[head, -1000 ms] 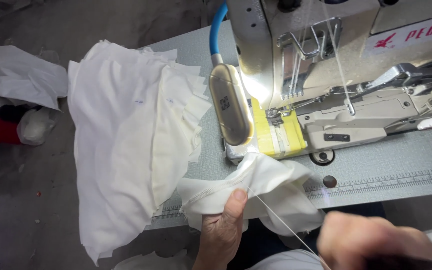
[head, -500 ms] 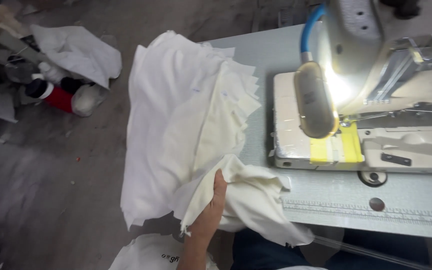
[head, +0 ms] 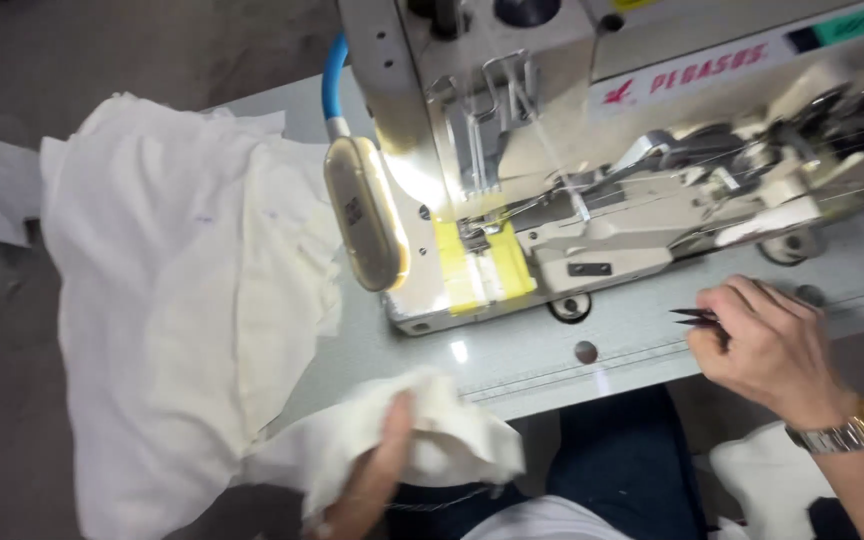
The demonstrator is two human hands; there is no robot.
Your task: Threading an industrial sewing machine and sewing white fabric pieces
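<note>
Head view, steeply down, close over sewing table [head: 512, 365]

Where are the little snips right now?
In the head view the snips are in the right hand, low on the right, over the table edge just in front of the sewing machine.

The left hand [head: 377, 480] sits low in the view, near the person's lap, fingers curled closed in a grip, with the thumb pointing up and away from the body. The right hand [head: 767, 345] is further out and to the right — knuckles up, fingers bent in a loose fist, pinching near the fingertips. Its wrist angles back toward the lower right corner.
</note>
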